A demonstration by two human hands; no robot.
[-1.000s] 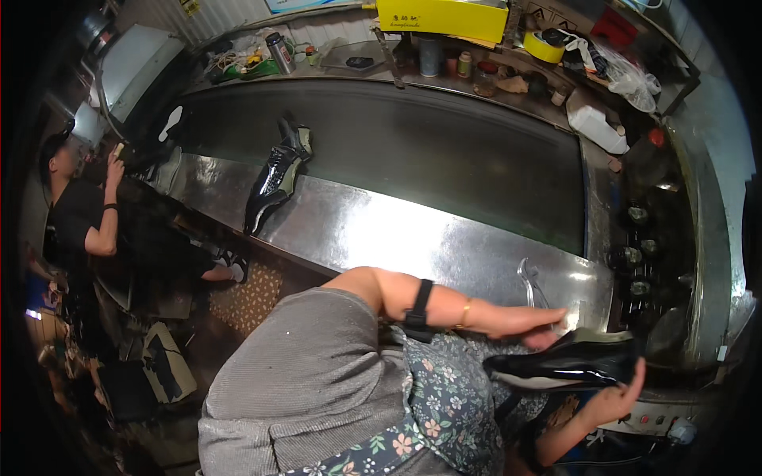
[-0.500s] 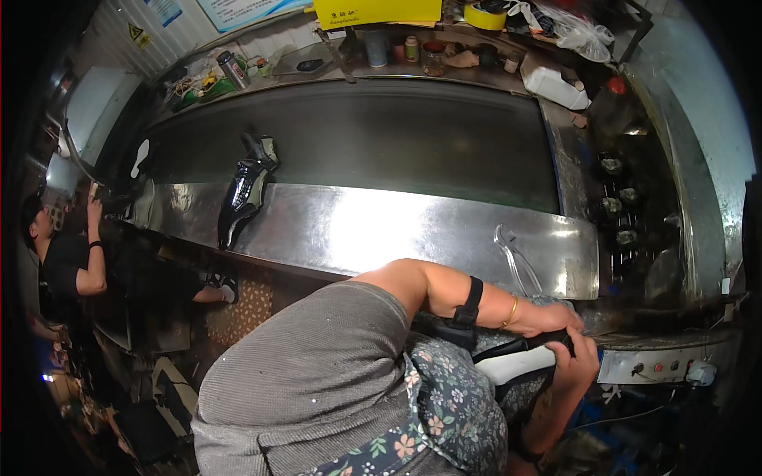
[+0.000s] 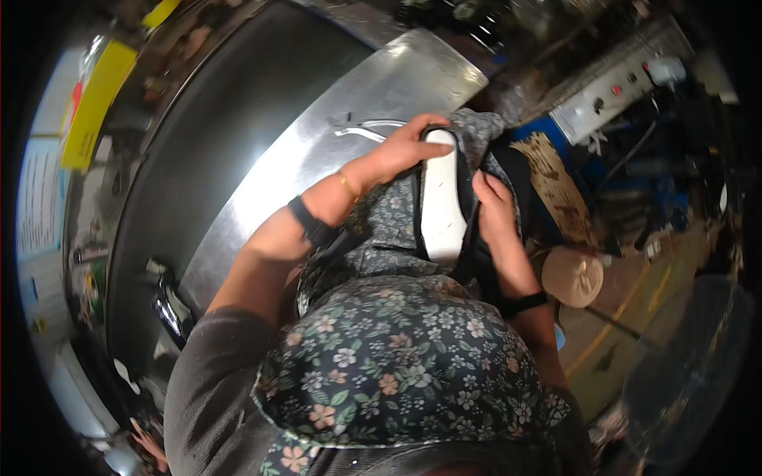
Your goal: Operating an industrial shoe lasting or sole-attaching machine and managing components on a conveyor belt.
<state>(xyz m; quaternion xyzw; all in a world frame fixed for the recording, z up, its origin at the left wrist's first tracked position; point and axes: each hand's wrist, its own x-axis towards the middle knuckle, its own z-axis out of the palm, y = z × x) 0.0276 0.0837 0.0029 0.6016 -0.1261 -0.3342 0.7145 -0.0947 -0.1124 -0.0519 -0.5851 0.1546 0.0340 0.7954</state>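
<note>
left hand at edge of sole

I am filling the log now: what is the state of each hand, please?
Left hand: closed on one end of the black shoe.
Right hand: partly curled beside the shoe; whether it grips cannot be told.

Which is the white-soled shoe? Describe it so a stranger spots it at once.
Find the big floral apron, then move up the picture. There the left hand grips the shoe, the right hand beside it. Its long, upturned white sole sets it apart from the glossy black shoe at lower left.
</note>
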